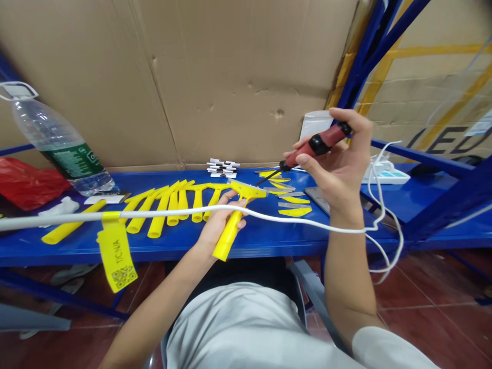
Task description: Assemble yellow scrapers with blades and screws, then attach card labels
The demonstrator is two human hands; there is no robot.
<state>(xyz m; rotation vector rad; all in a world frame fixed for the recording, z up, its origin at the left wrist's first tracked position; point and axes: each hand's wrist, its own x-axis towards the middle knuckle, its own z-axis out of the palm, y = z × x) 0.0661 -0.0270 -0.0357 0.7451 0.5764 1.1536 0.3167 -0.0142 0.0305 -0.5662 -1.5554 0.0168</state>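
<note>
My left hand (213, 221) is closed around the handle of a yellow scraper (227, 237), its wide head pointing away from me. A red and black screwdriver (301, 154) is gripped in my right hand (348, 171), tilted down to the left. The screwdriver's tip is close to the scraper's head; I cannot tell whether it touches a screw. To the left lies a row of several yellow scraper handles (157, 218) on the blue table (261, 243). Right of the held scraper are loose yellow head plates (295, 211) and flat blades (291, 194).
A large water bottle (73, 148) stands at the left by a red plastic bag (28, 179). Small black-and-white packets (223, 168) are stacked at the back. A white cable (292, 219) with a yellow tag (116, 251) crosses before my hands. A blue post (365, 56) rises at right.
</note>
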